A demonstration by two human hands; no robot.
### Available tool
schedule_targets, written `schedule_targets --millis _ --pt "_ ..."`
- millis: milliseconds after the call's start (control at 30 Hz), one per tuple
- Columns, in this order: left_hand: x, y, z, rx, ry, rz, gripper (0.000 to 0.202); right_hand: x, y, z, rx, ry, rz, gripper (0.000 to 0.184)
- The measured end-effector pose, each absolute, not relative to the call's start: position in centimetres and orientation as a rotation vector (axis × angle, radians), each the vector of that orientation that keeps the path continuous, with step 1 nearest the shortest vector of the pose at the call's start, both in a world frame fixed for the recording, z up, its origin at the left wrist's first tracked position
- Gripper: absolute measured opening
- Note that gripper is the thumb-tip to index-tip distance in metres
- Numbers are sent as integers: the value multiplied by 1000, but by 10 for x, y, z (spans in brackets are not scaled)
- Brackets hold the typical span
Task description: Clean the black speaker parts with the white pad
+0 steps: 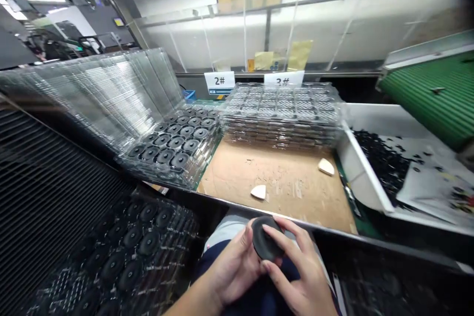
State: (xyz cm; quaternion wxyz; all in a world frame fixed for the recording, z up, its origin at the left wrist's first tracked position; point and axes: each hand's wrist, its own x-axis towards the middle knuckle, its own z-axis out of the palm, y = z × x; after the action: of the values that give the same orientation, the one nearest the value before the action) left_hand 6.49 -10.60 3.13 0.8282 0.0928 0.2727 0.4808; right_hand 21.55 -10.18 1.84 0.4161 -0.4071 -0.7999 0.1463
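Between my two hands, just in front of the bench edge and above my lap, is a round black disc-shaped part (265,244), held tilted. My left hand (237,266) supports it from the left and below, thumb on its rim. The fingers of my right hand (296,261) grip it from the right, one fingertip lying on its upper face and the thumb at the lower rim. On the brown board (229,168) beyond my hands lie two small white wedge-shaped pieces, one nearer (258,192) and one farther right (326,167).
Clear trays of black discs (174,143) stand at the back left, more trays (133,242) lower left. Stacked clear trays (281,108) stand at the back. On the right are a white bin (365,168) of black scraps, a knife-like tool (351,197) and a green conveyor (437,89).
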Motion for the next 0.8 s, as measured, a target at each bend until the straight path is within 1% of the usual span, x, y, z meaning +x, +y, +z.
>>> schedule_targets --millis 167,400,600,800 --pt "65 -151 32 294 614 1022 31 213 -151 26 -1047 -1910 444 39" --pt "70 -190 41 389 648 999 33 215 -202 41 -1043 -1772 395 41" --pt "70 -194 41 359 682 1010 43 214 -208 45 -1022 -1758 324 48" --pt "64 -186 34 343 679 1009 40 209 -196 44 -1014 -1778 385 50"
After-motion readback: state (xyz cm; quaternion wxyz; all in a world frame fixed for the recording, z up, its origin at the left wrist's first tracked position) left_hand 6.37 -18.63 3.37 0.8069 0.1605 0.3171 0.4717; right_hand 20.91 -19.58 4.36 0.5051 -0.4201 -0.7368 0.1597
